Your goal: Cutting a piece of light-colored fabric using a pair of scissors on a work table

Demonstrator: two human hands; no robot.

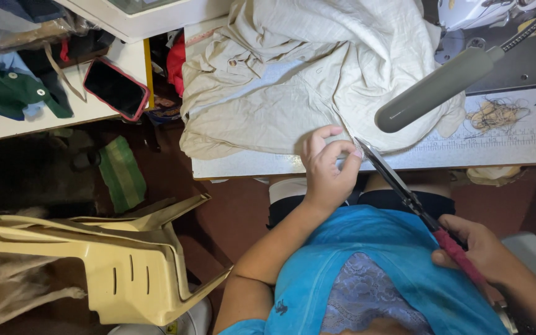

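A cream garment (280, 74) lies bunched on the sewing table (466, 155). My left hand (327, 167) pinches a thin edge or thread of that cloth at the table's front edge, fingers curled together. My right hand (476, 248) grips the red handle of long dark scissors (404, 192). Their blades point up and left, with the tips right beside my left fingertips. My lap in a blue top fills the lower middle.
A grey lamp arm (435, 90) slants over the table's right side. A tangle of threads (497, 115) lies near a printed ruler strip. A red-cased phone (116, 88) rests on a white counter. Stacked cream plastic chairs (113, 254) stand at the lower left.
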